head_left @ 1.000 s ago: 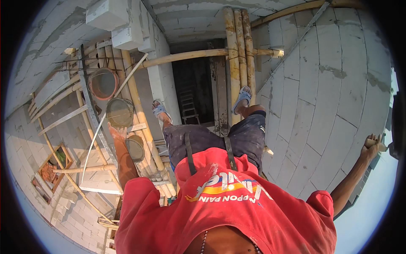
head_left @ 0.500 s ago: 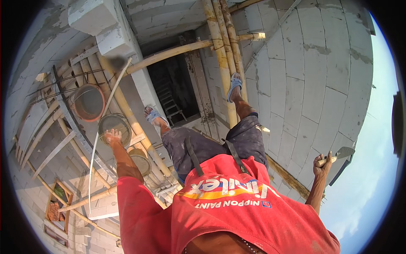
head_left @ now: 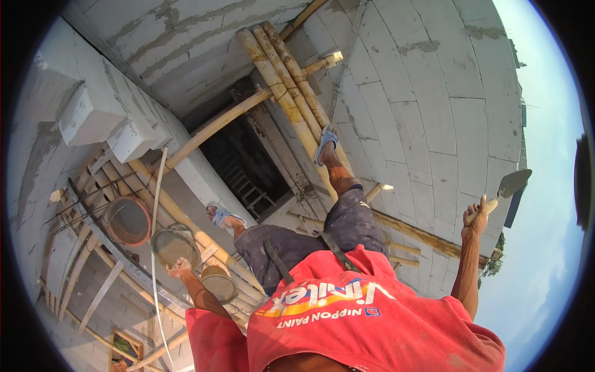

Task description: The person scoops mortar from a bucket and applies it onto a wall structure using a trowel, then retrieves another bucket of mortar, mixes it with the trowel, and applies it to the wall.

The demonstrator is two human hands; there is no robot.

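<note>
Right hand (head_left: pixel 475 218): clenched on the trowel (head_left: pixel 512 185) handle, now raised beside the block wall (head_left: pixel 434 111) (higher than a second ago)
Left hand (head_left: pixel 180 268): fingers grasping the mortar pan (head_left: pixel 175 245) rim, newly reached
Meaning: loading mortar seems near

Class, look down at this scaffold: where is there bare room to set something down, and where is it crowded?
Bare room: the grey block ledge, above the orange round bucket. Crowded: the bamboo platform, where three round buckets sit by the left hand. The right hand holds a steel trowel.
</note>
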